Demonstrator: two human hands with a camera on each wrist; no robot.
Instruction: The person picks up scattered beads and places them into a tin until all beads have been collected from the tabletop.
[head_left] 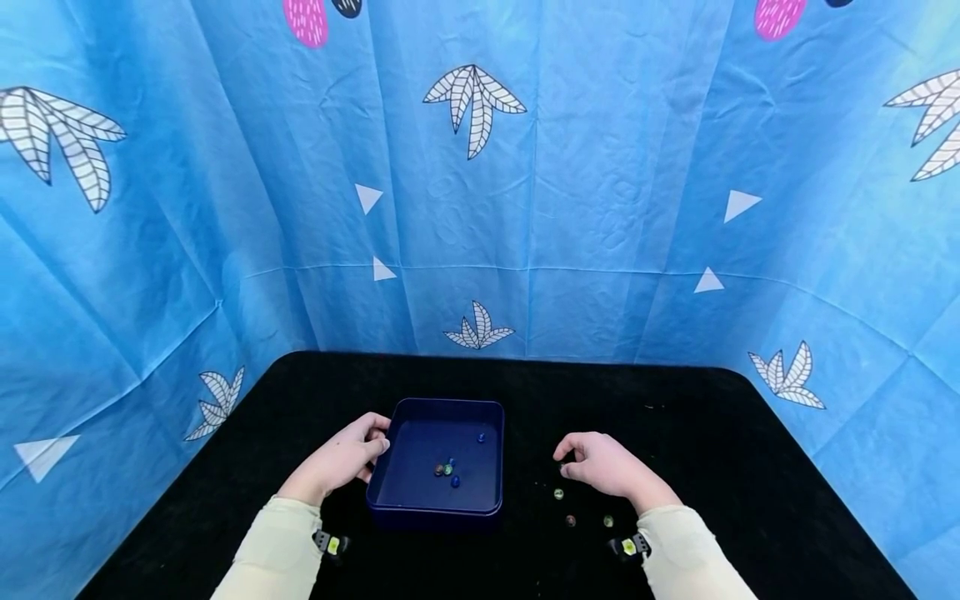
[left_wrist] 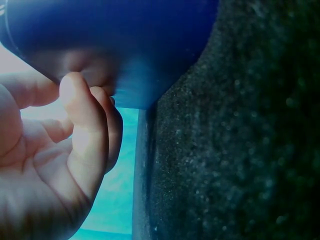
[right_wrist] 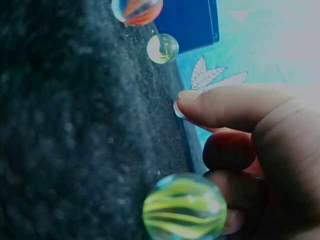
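A dark blue square tray (head_left: pixel 412 497) holds several glass marbles, among them a blue marble (head_left: pixel 455 481), a green marble (head_left: pixel 447 469) and a reddish one (head_left: pixel 438 470). My left hand (head_left: pixel 351 454) grips the tray's left side, its bent fingers (left_wrist: pixel 82 120) against the outer wall. To the tray's right, my right hand (head_left: pixel 603 462) is low over the table, thumb and forefinger pinched round a small, mostly hidden marble (head_left: pixel 562 467). Near it lie a yellow-striped marble (right_wrist: pixel 185 207), a clear one with a yellowish swirl (right_wrist: pixel 163 48) and an orange one (right_wrist: pixel 137 11).
Black cloth covers the table (head_left: pixel 697 442). A blue curtain (head_left: pixel 585 208) printed with leaves and triangles hangs behind it and along both sides. Small pale specks (head_left: pixel 654 407) dot the cloth at the back right.
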